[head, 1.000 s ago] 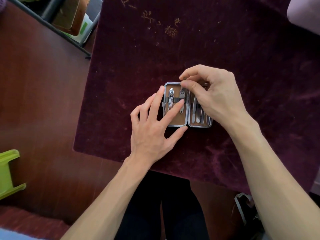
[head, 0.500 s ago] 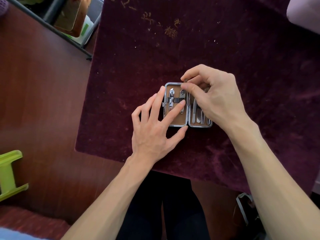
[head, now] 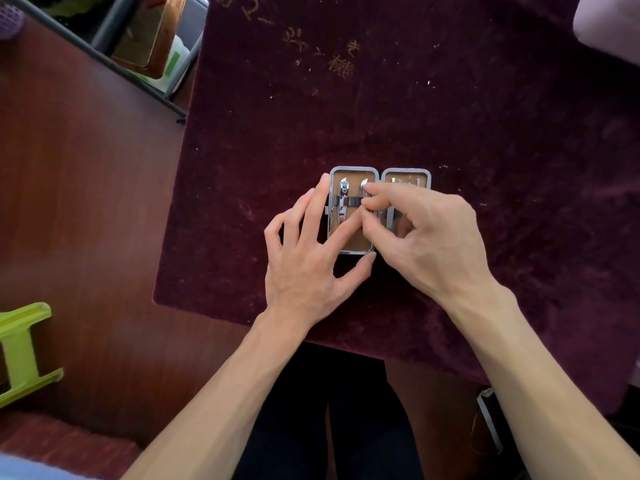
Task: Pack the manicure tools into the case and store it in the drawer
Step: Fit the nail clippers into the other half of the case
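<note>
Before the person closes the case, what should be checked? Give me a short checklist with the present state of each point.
1. Case lies open and flat on the cloth: ok.
2. Left hand steadies the case, fingers on its left half: ok.
3. Large clipper sits under the strap: ok.
4. Second tool fully seated under the strap: cannot tell, the right hand pinches it.
5. Tools in the right half all in place: cannot tell, the right hand covers most of them.
6. Hands out of the case so it can shut: not ok.
</note>
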`<state>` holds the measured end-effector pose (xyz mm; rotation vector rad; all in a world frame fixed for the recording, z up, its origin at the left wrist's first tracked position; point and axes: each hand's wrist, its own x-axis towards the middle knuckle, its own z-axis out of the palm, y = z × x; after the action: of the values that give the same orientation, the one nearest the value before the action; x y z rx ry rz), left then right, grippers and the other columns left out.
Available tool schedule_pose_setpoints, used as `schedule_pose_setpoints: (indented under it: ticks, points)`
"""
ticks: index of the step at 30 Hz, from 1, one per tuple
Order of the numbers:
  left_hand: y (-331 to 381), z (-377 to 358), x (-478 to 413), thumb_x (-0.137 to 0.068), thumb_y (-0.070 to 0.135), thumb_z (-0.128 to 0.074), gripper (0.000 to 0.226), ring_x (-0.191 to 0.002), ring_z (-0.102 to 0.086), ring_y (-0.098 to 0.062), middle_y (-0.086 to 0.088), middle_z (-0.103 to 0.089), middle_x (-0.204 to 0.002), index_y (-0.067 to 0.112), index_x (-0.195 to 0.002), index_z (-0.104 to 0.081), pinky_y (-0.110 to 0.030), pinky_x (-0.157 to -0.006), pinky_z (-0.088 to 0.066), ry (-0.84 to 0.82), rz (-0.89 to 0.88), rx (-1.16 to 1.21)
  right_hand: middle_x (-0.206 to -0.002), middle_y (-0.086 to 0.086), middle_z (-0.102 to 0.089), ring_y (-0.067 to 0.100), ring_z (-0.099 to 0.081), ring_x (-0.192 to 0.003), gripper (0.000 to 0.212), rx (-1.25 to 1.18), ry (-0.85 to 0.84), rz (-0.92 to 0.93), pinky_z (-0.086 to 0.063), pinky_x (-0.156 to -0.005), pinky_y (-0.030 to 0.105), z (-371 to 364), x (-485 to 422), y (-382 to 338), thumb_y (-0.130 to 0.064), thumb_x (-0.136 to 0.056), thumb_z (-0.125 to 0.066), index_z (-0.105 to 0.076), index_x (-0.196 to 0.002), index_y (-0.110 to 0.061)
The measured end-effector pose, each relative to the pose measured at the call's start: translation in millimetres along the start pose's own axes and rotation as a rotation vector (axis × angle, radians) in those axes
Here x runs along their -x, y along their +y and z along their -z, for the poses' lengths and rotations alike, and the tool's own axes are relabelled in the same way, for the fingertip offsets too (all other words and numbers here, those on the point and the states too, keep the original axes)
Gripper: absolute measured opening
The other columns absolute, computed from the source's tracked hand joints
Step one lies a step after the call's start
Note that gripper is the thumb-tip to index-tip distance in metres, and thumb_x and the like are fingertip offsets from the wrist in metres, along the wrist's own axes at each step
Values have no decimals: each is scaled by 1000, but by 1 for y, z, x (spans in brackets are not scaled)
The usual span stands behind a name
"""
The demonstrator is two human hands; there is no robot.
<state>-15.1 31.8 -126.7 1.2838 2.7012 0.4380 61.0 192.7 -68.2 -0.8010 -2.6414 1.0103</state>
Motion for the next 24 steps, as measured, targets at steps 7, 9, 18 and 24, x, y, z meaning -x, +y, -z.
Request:
schedule_pose_setpoints:
  ticks: [7,9,18,24]
  points:
    - [-1,2,0,-93,68,-54,51,-150,-37,-22,-5,-30,-169,48,-141,-55,-40,-112,-28,-12,-2,-10,-107,-5,-82,-5,-46,-68,12,44,69,64,-56,-50,32,-11,12,3,-13,-90,-80,-80,-101,-8]
    - [0,3,0,-93,67,-56,50,-150,-38,-21,-5,-32,-168,48,-140,-58,-40,-111,-28,-8,0,-3,-115,-5,-81,-5,-45,-68,9,64,63,74,-53,-50,28,-13,15,5,-15,-91,-79,-80,-99,-10]
    - [-1,2,2,-83,53,-75,46,-133,-57,-20,-8,-46,-160,22,-116,-67,-37,-112,-33,94,32,131,-137,-4,-73,17,-74,-66,5,103,28,87,-57,-49,35,-21,26,10,-14,-95,-75,-78,-94,-11]
    - [-1,3,2,-86,56,-71,51,-132,-57,-20,-8,-44,-161,24,-126,-65,-36,-112,-32,90,27,110,-131,2,-76,18,-80,-86,9,44,56,-11,-64,-60,39,-21,33,5,-9,-95,-78,-82,-103,-9]
